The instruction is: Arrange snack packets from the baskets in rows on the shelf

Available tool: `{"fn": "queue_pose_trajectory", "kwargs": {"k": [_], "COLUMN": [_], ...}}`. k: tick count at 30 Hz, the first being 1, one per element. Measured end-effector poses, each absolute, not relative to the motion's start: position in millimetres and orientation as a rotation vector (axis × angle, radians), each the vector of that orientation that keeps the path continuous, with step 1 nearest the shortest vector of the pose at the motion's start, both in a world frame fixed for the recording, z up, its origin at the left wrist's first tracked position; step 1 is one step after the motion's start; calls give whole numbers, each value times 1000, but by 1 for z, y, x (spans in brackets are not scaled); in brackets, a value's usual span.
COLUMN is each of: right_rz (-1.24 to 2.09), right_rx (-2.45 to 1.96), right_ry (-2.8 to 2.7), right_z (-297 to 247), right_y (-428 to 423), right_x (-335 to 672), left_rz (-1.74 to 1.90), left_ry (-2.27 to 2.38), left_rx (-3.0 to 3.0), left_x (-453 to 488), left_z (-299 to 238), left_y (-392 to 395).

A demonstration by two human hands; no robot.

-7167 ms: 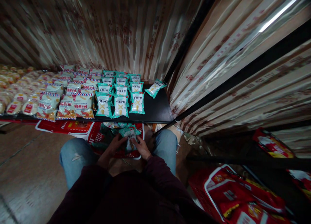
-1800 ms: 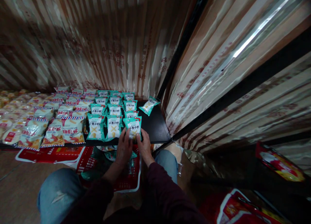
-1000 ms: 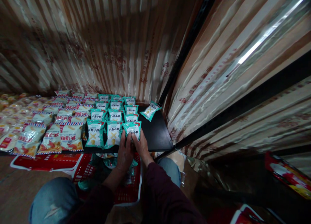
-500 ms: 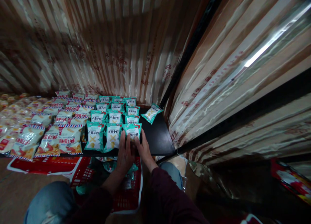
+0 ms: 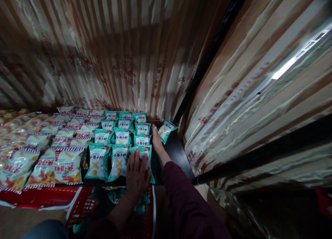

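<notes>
My left hand lies with fingers stretched out over the front of a teal-and-white snack bag, the nearest one in the right-hand row. My right hand reaches further back along that row, its flat edge-on palm beside the teal bags, fingers extended. Just right of its fingertips a single teal snack bag leans askew near the shelf's back corner. Left of my hands, more teal bags stand in neat rows on the black shelf.
Cream snack bags with striped edges fill the shelf further left. Below the front edge sits a red basket holding teal bags. A pleated, printed curtain hangs behind, and a dark post rises at the back corner.
My right hand has left the front bag and moved back along the right side of the row. My left hand stays on the front bag. The view has shifted slightly.
</notes>
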State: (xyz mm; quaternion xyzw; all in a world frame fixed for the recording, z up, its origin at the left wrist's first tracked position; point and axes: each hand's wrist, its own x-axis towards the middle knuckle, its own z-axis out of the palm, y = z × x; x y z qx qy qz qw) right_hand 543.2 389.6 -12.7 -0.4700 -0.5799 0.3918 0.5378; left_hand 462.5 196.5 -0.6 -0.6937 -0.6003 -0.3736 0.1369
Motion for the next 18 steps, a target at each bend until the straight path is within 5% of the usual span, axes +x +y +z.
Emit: {"fn": "queue_pose_trajectory", "kwargs": {"k": [18], "right_rz": [1134], "right_rx": [-1114], "right_ry": [-1395], "right_z": [-16], "right_y": [422], "right_x": [527], "left_rz": [-1159], "left_ry": [-1812], "left_rx": [-1988], "left_x": [463], "left_z": [-4], "left_y": [201]}}
